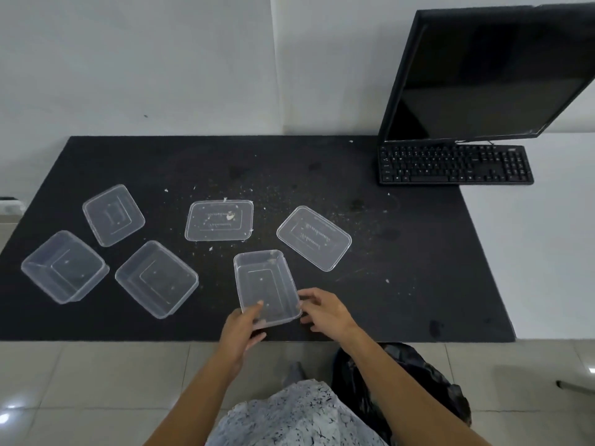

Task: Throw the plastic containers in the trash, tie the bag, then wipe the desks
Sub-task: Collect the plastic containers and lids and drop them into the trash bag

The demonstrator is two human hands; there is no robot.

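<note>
Near tub (265, 286) sat at the front of the black mat (418, 252), with both hands on its near end. Left hand (240, 329) gripped the near-left corner, thumb over the rim and fingers curled underneath. Right hand (325, 312) had thumb and curled fingers closed on the near-right corner. It read as a grip, but I couldn't tell if the tub was lifted or resting.

Also on the mat:
- Left tub (64, 267) and middle tub (156, 278), apart from each other and untouched.
- Three loose lids: left lid (113, 215), centre lid (219, 220) and right lid (314, 238). The right lid lay just beyond the near tub.
- Crumbs (283, 188), scattered thickest behind the centre lid, with some specks on the lid itself.

A dark bag (402, 381) sat on the floor below the desk front, to the person's right. It was presumably the trash, though its contents weren't visible.

Monitor (483, 75) and keyboard (455, 164) stood at the far right.

Progress, as a judgement: barely begun. All three tubs and all three lids were on the mat, and the near tub looked like the first to go. The bag was not tied and the crumbs showed no wiping had been done. Everything after this first pickup remained.
</note>
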